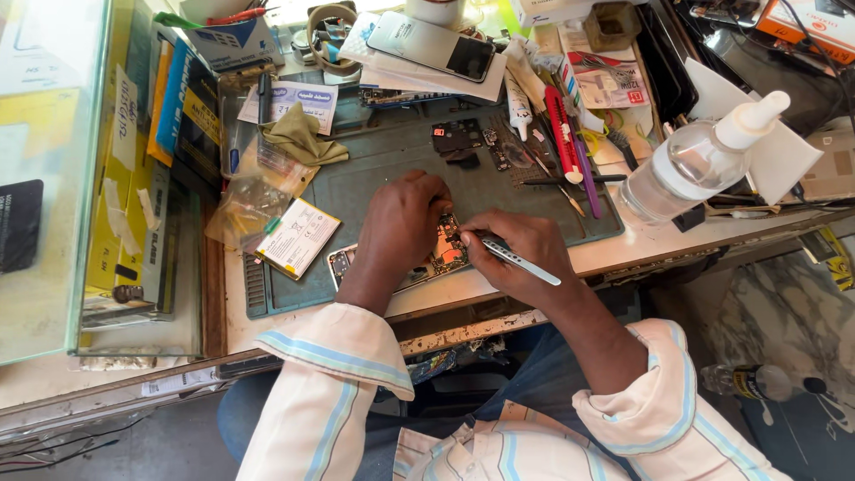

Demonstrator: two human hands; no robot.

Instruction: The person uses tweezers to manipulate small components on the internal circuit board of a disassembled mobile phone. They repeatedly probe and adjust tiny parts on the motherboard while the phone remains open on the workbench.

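While left hand (403, 223) pins opened phone (419, 260) on green mat (374, 178), frame centre, keep right hand (521, 254) grip clamped on metal tool (521, 261); tip probably at board, hidden; work lightly.

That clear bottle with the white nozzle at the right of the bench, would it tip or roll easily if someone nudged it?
The clear bottle already lies on its side, so it cannot tip further. Its round body would probably roll if nudged, though the clutter against it may stop it. It looks like thin plastic, largely empty, so likely light and slightly squashy.
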